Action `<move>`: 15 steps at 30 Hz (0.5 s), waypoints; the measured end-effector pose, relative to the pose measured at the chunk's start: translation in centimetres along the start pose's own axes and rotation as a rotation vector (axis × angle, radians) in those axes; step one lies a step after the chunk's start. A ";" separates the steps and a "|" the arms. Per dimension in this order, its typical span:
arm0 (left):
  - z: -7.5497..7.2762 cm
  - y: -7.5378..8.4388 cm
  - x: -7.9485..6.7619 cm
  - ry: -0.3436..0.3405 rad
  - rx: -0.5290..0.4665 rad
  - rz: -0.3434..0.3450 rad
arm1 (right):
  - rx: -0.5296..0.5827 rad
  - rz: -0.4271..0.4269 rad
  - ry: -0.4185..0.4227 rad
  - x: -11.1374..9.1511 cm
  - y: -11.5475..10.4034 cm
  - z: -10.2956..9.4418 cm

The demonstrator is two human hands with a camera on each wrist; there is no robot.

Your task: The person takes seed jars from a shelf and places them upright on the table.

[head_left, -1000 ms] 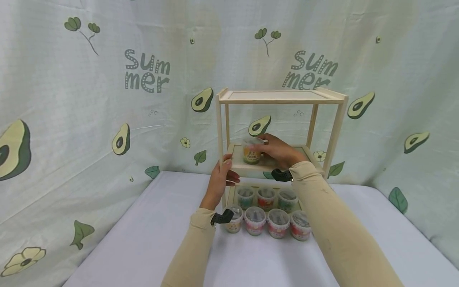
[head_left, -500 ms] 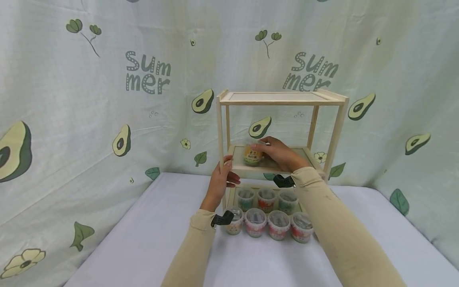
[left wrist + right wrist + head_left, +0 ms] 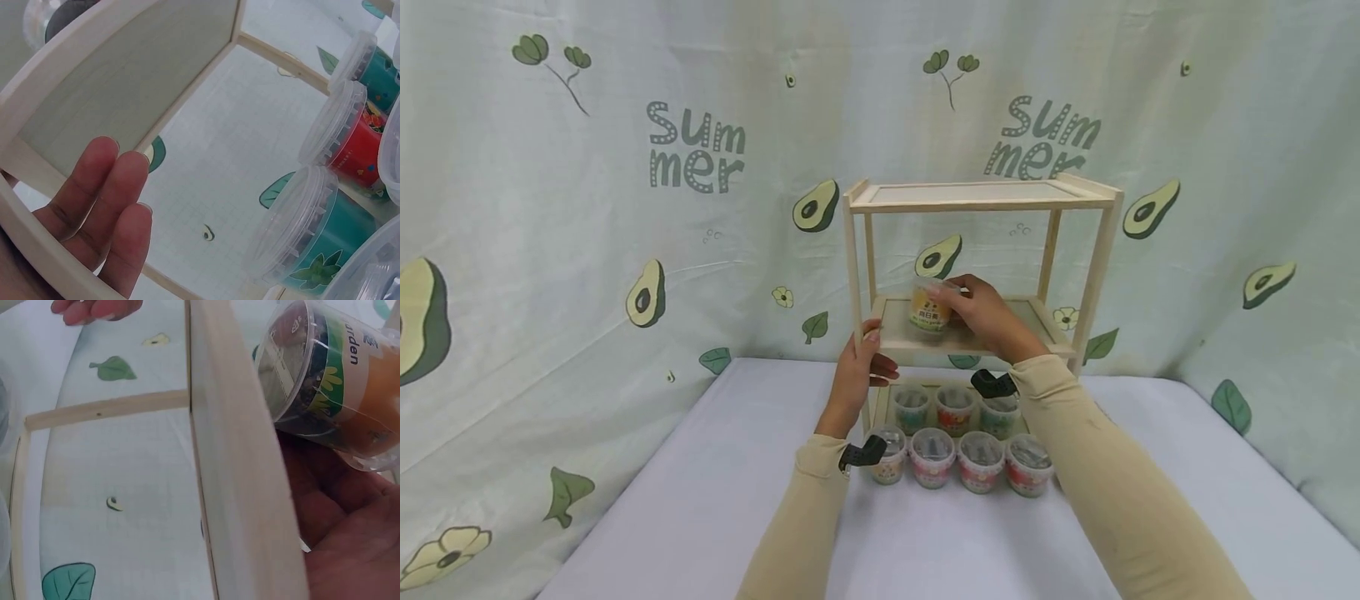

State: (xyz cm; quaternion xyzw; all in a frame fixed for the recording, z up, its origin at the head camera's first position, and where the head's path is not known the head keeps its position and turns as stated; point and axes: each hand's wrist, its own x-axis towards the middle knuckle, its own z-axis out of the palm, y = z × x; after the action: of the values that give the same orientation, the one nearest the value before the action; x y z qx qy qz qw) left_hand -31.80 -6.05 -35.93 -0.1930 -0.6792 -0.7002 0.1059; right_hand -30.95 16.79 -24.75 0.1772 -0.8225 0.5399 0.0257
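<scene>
My right hand (image 3: 988, 321) holds a clear plastic cup with a yellow-orange label and a green band (image 3: 929, 315), over the middle shelf of a wooden rack (image 3: 985, 206). Seen from the right wrist, this cup (image 3: 350, 381) is tilted, its dark contents and base turned towards the camera close by the shelf edge. My left hand (image 3: 853, 371) grips the rack's front left post (image 3: 853, 267) at middle-shelf height. In the left wrist view, three of its fingers (image 3: 103, 203) reach past the post inside the rack, below the shelf board (image 3: 137, 69).
Three lidded cups, one red (image 3: 955, 408) between two teal ones (image 3: 912, 408), stand on the bottom shelf. In front of them several more lidded cups (image 3: 933, 467) form a row. A patterned cloth (image 3: 737, 275) hangs behind the white table (image 3: 737, 483).
The cup in my right hand has risen slightly off the middle shelf and shifted a little right. My left hand stays on the post. The head view has shifted slightly.
</scene>
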 end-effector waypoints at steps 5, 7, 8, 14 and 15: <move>-0.2 0.2 0.0 0.004 0.007 0.013 | 0.107 -0.031 -0.011 -0.7 -0.1 0.0; -0.3 0.2 0.0 0.010 0.009 0.015 | 0.150 -0.036 -0.015 -0.8 -0.1 0.0; -0.3 0.1 0.0 0.011 0.010 0.017 | 0.161 -0.039 -0.017 -0.9 -0.1 0.0; -0.2 -0.1 -0.3 -0.010 0.018 0.018 | 0.201 -0.044 -0.020 -1.5 0.0 -0.3; -0.2 -0.1 -0.4 -0.008 0.019 0.018 | 0.199 -0.049 -0.020 -1.5 0.0 -0.3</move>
State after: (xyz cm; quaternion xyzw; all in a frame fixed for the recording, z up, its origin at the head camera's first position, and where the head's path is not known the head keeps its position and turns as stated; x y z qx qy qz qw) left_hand -31.54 -6.28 -36.16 -0.2010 -0.6845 -0.6919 0.1113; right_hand -29.57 17.48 -24.96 0.2040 -0.7605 0.6163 0.0130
